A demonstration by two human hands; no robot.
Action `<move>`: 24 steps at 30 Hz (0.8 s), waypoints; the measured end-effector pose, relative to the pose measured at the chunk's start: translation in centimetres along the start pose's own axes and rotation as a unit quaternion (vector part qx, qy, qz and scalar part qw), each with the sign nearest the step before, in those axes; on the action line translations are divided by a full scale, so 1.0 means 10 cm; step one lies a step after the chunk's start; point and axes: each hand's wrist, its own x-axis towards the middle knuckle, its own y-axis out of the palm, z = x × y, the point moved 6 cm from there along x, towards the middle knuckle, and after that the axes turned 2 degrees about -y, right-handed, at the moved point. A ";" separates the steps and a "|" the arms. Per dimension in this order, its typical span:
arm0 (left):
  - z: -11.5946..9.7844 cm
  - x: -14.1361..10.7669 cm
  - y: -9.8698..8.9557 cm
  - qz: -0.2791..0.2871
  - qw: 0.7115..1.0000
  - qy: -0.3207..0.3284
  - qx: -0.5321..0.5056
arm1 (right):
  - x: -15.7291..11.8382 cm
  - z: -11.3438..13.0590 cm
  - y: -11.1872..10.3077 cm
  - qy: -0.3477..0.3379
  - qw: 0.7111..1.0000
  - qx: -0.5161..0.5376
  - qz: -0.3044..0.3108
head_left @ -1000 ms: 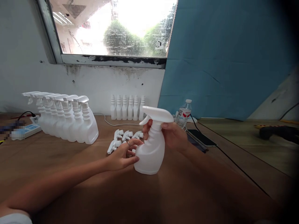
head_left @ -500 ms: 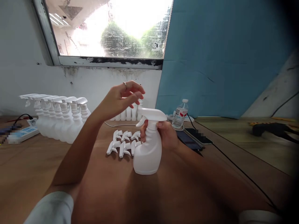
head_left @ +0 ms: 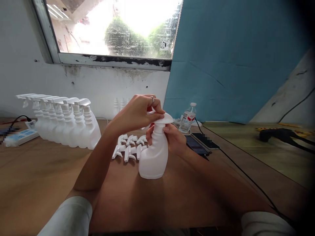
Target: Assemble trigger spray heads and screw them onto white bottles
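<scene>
Spray bottle (head_left: 153, 164), white, is upright just below the middle of the frame, its long axis nearly vertical; whether its base touches the worktop (head_left: 115, 203) I cannot tell. The sprayer head (head_left: 167, 118) sits on top, directly under the fingers (head_left: 157, 116) of the left hand (head_left: 137, 109), which are closed over it from above. The right hand (head_left: 177, 139) comes from the lower right with its fingers wrapped round the neck just beneath, so both hands are equally close. Six loose trigger heads (head_left: 130, 151) lie just left of the bottle, the nearest partly hidden by it. A row of bottles with sprayers (head_left: 91, 129) stands at the left of the frame, beyond the left forearm; bare bottles (head_left: 116, 106) by the wall are mostly hidden behind the left hand. A water bottle (head_left: 187, 122) and a phone (head_left: 206, 141) are at centre right, behind the right hand.
</scene>
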 end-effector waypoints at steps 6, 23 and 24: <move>0.00 0.00 0.01 0.024 1.000 -0.006 -0.008 | -0.02 0.01 -0.03 -0.003 0.996 -0.085 -0.038; -0.01 0.00 0.00 0.021 1.000 -0.016 0.011 | -0.01 0.05 0.00 0.003 0.994 -0.090 -0.059; -0.01 0.00 0.01 0.021 1.000 -0.017 0.013 | -0.01 0.06 0.00 0.003 0.994 -0.090 -0.066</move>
